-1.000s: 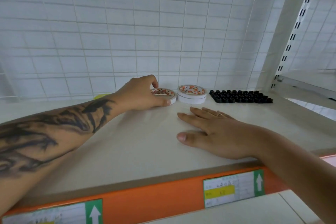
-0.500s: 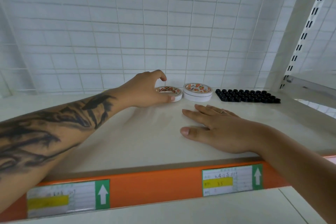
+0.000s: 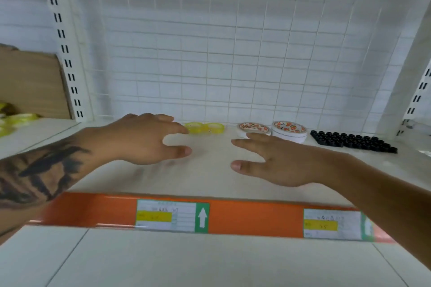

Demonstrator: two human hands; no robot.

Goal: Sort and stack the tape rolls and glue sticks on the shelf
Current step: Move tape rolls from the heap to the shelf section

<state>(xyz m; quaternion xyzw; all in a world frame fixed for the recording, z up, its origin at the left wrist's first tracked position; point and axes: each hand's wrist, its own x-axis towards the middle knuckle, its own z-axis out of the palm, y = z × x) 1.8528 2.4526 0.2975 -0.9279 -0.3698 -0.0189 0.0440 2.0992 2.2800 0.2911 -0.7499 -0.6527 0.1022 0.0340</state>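
The two small yellow translucent tape rolls lie flat at 2 o'clock from the left hand, just beyond its fingertips. Its grip is wide and holds nothing. The right hand, also wide and holding nothing, is nearer the white printed tape rolls.

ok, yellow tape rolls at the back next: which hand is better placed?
Left, probably. The left hand is open with its fingers almost at the yellow tape rolls. The right hand, also open, sits in front of the white tape rolls, farther from the yellow ones.

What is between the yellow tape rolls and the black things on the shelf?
Two white tape stacks, seen in the head view, sit between the yellow tape rolls and the black caps.
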